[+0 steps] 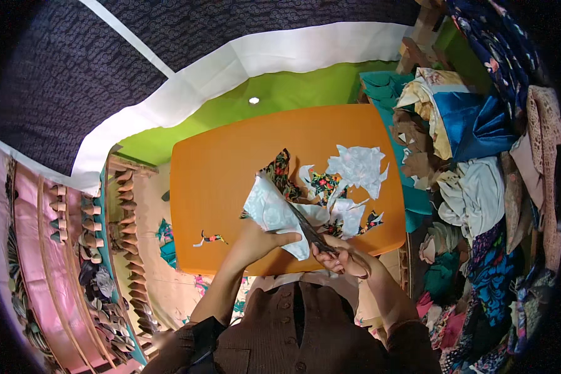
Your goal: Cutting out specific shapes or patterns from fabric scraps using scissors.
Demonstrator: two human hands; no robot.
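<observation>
My left hand (255, 244) is closed on a piece of pale patterned fabric (268, 204), its thumb lying across the cloth. In my right hand (341, 257) is a pair of dark scissors (308, 229), the fingers wrapped round the handles. The blades point up and to the left, along the right edge of the held fabric. Dark floral cloth (282, 174) shows just behind the pale piece. To the right, pale cut pieces (358, 167) and dark floral scraps (325, 185) lie in a loose heap on the orange table (218, 156).
A small floral scrap (212, 239) lies at the table's left front. Piled fabrics, including blue satin (470, 128) and white cloth (475, 193), crowd the right side. Shelves with rows of small pointed pieces (128, 224) stand at the left. Scraps litter the floor.
</observation>
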